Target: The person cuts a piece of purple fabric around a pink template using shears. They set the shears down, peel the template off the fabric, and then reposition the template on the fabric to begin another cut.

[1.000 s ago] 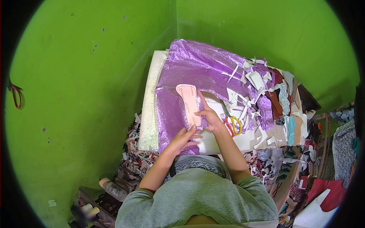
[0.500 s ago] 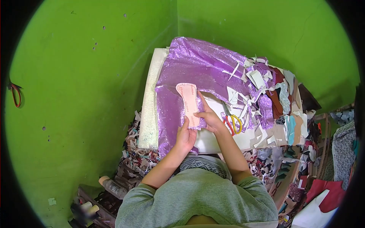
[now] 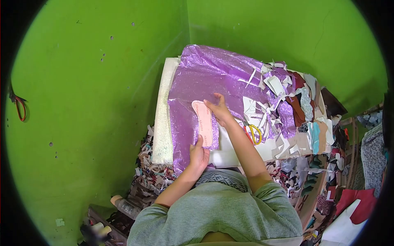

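A pale pink pattern piece (image 3: pixel 204 126), narrow in the middle and printed with red lettering, lies on a glittery purple sheet (image 3: pixel 193 82). At its lower end my left hand (image 3: pixel 198 157) is closed, thumb on top of the piece and fingers beneath the sheet edge. My right hand (image 3: pixel 221 111) is at the piece's upper right corner, the thumb touching it and the other fingers apart over the purple sheet. Scissors with yellow and red handles (image 3: pixel 255 134) lie right of my right forearm, their blades partly hidden.
White offcuts (image 3: pixel 273 85) and several coloured scraps (image 3: pixel 297 108) cover the right of the work surface. A rolled whitish glitter sheet (image 3: pixel 162 135) lies along the left edge. Green walls (image 3: pixel 102 82) meet behind. Scraps are heaped below, and another pair of scissors (image 3: pixel 19 107) hangs at far left.
My right hand has moved up from the piece's lower right side to its top corner. The pink piece sits slightly lower in view; my left hand keeps hold of the lower end.
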A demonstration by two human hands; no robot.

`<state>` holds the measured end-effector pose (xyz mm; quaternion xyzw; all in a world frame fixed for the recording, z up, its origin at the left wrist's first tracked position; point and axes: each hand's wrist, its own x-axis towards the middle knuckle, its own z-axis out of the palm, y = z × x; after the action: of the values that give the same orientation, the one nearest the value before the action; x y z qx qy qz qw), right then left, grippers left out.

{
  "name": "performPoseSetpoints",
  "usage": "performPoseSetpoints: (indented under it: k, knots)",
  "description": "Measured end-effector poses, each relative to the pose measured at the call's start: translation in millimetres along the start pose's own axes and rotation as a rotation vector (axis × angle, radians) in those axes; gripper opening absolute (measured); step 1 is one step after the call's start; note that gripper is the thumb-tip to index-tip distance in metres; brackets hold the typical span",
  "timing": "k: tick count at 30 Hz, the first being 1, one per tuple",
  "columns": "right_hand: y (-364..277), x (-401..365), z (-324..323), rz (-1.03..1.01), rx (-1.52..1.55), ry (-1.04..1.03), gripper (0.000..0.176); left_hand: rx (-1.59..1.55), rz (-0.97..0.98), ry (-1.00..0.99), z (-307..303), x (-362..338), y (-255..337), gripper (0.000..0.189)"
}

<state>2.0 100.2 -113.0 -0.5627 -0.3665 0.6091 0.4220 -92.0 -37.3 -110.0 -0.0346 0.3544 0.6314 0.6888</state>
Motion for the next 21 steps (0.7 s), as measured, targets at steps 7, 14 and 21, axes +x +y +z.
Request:
performPoseSetpoints:
  k: [7,14,21]
  knots:
    - [6,-2,8,-0.204,0.058,-0.07,0.053,0.064,0.083,-0.01,-8,-1,4,0.027]
    - [7,-4,5,-0.356,-0.073,-0.167,0.022,0.155,0.146,0.042,-14,1,6,0.021]
    - [-4,-10,2,-0.219,-0.185,-0.205,0.019,0.172,0.198,0.043,-12,2,13,0.021]
